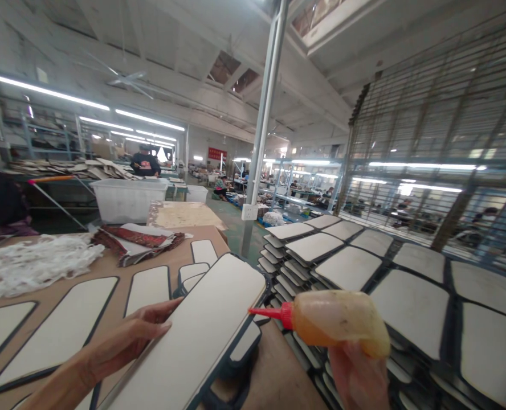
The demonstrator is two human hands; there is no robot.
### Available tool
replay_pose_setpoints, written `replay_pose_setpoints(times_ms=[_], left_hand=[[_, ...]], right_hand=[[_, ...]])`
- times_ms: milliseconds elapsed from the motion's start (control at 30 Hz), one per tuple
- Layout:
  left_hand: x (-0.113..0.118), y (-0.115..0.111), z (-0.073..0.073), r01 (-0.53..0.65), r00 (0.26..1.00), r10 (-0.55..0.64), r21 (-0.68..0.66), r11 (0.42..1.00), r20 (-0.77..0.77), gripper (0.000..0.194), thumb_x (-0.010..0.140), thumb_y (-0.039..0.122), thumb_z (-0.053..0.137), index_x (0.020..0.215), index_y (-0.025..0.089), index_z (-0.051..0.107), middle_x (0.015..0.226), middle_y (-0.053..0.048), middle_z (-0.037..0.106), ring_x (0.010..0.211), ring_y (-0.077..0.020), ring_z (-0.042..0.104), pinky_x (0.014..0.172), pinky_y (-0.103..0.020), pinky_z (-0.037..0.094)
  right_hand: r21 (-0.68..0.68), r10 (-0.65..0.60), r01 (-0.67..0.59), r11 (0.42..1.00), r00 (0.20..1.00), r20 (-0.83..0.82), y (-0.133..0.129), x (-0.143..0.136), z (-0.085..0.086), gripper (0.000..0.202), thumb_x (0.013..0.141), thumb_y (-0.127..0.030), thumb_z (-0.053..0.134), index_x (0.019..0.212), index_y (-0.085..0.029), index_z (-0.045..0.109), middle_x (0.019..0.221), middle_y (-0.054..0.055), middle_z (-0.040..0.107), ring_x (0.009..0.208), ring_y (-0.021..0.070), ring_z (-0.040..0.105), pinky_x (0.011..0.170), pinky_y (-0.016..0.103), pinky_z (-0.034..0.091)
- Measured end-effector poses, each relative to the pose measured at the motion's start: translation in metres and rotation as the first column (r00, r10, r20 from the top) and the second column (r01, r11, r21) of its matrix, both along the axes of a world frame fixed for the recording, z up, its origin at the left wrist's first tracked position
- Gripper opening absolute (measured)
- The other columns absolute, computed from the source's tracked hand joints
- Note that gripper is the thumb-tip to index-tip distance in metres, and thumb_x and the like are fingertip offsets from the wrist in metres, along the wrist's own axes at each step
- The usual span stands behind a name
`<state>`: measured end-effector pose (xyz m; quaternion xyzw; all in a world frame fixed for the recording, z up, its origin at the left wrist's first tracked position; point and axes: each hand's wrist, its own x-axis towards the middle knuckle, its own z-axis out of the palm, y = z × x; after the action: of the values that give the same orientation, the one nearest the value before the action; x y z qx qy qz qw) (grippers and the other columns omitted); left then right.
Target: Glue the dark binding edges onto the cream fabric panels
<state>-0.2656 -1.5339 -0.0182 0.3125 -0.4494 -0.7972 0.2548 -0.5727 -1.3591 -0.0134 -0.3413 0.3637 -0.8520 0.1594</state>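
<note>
My left hand [144, 330] grips the left edge of a long white panel with rounded corners and a dark border [205, 319], thumb on its face. The panel is tilted up over the table. My right hand [358, 373] is wrapped round a translucent squeeze bottle [341, 319] holding amber liquid. Its red pointed nozzle [274, 312] lies sideways, with the tip at the panel's right edge; whether it touches I cannot tell. Part of my right hand is hidden behind the bottle. Similar dark-edged panels [65, 324] lie flat on the brown tabletop [120, 285].
On the right, stacked rows of pale panels [411, 302] stand beside a wire grid [424, 131]. White strips [43, 262] and patterned fabric pieces [139, 242] lie at the table's far left. Behind are a plastic bin [127, 202], a metal post [264, 114] and several people.
</note>
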Motion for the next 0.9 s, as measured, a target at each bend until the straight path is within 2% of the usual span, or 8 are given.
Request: replay_pose_setpoints(times_ms=[133, 233, 367, 533, 633, 733, 900], left_hand=[[-0.001, 0.001, 0.002, -0.03, 0.999, 0.03, -0.003, 1.0, 0.016, 0.052, 0.056, 0.018, 0.082, 0.107, 0.022, 0.071, 0.107, -0.005, 0.073, 0.092, -0.0281, 0.069, 0.077, -0.03, 0.056], [-0.003, 0.002, 0.006, -0.049, 0.999, 0.049, -0.021, 0.999, 0.017, 0.055, 0.056, 0.017, 0.082, 0.11, 0.021, 0.07, 0.104, -0.006, 0.074, 0.09, -0.0262, 0.07, 0.075, -0.028, 0.056], [-0.004, 0.001, 0.011, -0.03, 0.999, 0.031, -0.046, 0.998, 0.022, 0.066, 0.057, 0.017, 0.082, 0.121, 0.018, 0.063, 0.103, -0.008, 0.074, 0.088, -0.0259, 0.07, 0.074, -0.027, 0.056], [-0.004, -0.003, 0.008, -0.075, 0.997, 0.075, -0.025, 0.997, 0.0, 0.079, 0.058, 0.013, 0.081, 0.132, 0.014, 0.052, 0.104, -0.01, 0.073, 0.084, -0.0237, 0.071, 0.071, -0.026, 0.056], [-0.003, -0.005, 0.006, -0.043, 0.999, 0.043, -0.038, 0.998, -0.014, 0.079, 0.062, 0.013, 0.079, 0.135, 0.014, 0.049, 0.105, -0.012, 0.073, 0.086, -0.0243, 0.071, 0.071, -0.027, 0.056], [-0.004, -0.007, 0.006, -0.029, 0.999, 0.028, -0.047, 0.998, -0.024, 0.08, 0.063, 0.014, 0.078, 0.136, 0.014, 0.047, 0.107, -0.013, 0.072, 0.087, -0.0258, 0.07, 0.071, -0.029, 0.056], [-0.006, -0.009, 0.008, -0.063, 0.998, 0.063, -0.056, 0.996, 0.002, 0.084, 0.059, 0.015, 0.081, 0.136, 0.015, 0.047, 0.104, -0.012, 0.073, 0.085, -0.0269, 0.071, 0.07, -0.03, 0.057]], right_hand=[[-0.029, 0.004, -0.005, 1.0, 1.0, -0.023, -0.001, 0.003, -0.001, 0.054, 0.069, -0.035, 0.077, 0.119, -0.027, 0.059, 0.107, 0.007, 0.07, 0.091, 0.0265, 0.066, 0.079, 0.039, 0.054], [-0.061, 0.052, -0.054, 0.997, 0.998, -0.033, -0.003, 0.006, -0.002, 0.051, 0.07, -0.032, 0.076, 0.117, -0.029, 0.06, 0.103, 0.004, 0.071, 0.087, 0.0221, 0.067, 0.077, 0.033, 0.054], [-0.019, 0.089, -0.089, 0.996, 0.996, -0.015, -0.001, 0.011, -0.002, 0.052, 0.072, -0.033, 0.075, 0.121, -0.034, 0.056, 0.105, 0.0, 0.071, 0.089, 0.021, 0.067, 0.081, 0.034, 0.052], [0.008, 0.113, -0.113, 0.994, 0.994, -0.005, -0.001, 0.015, -0.004, 0.06, 0.072, -0.035, 0.076, 0.126, -0.038, 0.051, 0.106, -0.001, 0.071, 0.089, 0.0212, 0.067, 0.081, 0.035, 0.052], [-0.005, 0.125, -0.125, 0.992, 0.991, 0.04, -0.002, 0.02, -0.005, 0.065, 0.07, -0.034, 0.078, 0.128, -0.037, 0.049, 0.108, -0.001, 0.071, 0.088, 0.0202, 0.068, 0.078, 0.031, 0.053], [-0.012, 0.104, -0.104, 0.995, 0.99, 0.092, -0.002, 0.025, -0.005, 0.069, 0.066, -0.032, 0.08, 0.128, -0.032, 0.051, 0.106, 0.003, 0.071, 0.088, 0.0231, 0.069, 0.077, 0.033, 0.054], [0.051, 0.137, -0.137, 0.989, 0.99, 0.015, 0.001, 0.026, -0.007, 0.058, 0.069, -0.037, 0.077, 0.122, -0.029, 0.056, 0.108, 0.006, 0.07, 0.088, 0.0255, 0.068, 0.078, 0.038, 0.055]])
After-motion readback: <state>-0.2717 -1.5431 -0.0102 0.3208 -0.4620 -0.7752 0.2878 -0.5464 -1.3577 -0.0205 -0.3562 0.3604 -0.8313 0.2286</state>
